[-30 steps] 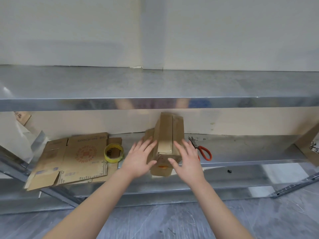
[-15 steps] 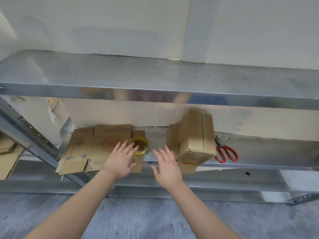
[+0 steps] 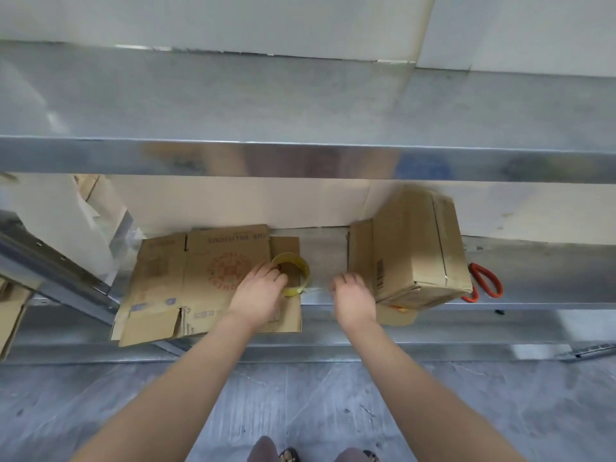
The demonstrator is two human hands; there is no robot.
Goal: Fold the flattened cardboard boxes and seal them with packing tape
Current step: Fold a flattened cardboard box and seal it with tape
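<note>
A yellow roll of packing tape (image 3: 295,273) lies on the stack of flattened cardboard boxes (image 3: 186,281) at the left of the lower shelf. My left hand (image 3: 258,291) grips the roll's near left side, fingers curled over its rim. A thin strip of tape runs right from the roll to the curled fingertips of my right hand (image 3: 353,296), which pinches its end just above the shelf. The folded cardboard box (image 3: 413,251) stands to the right of that hand, untouched, with one flap hanging over the shelf's front edge.
Red-handled scissors (image 3: 486,283) lie right of the folded box on the lower metal shelf (image 3: 540,306). The upper shelf (image 3: 300,95) overhangs the work area. More cardboard (image 3: 10,308) sits at the far left. My feet (image 3: 290,455) stand on the grey floor.
Both hands left the folded box and moved left. The left hand went from open over the flat cardboard to gripping the tape roll; the right hand curled at the tape's end.
</note>
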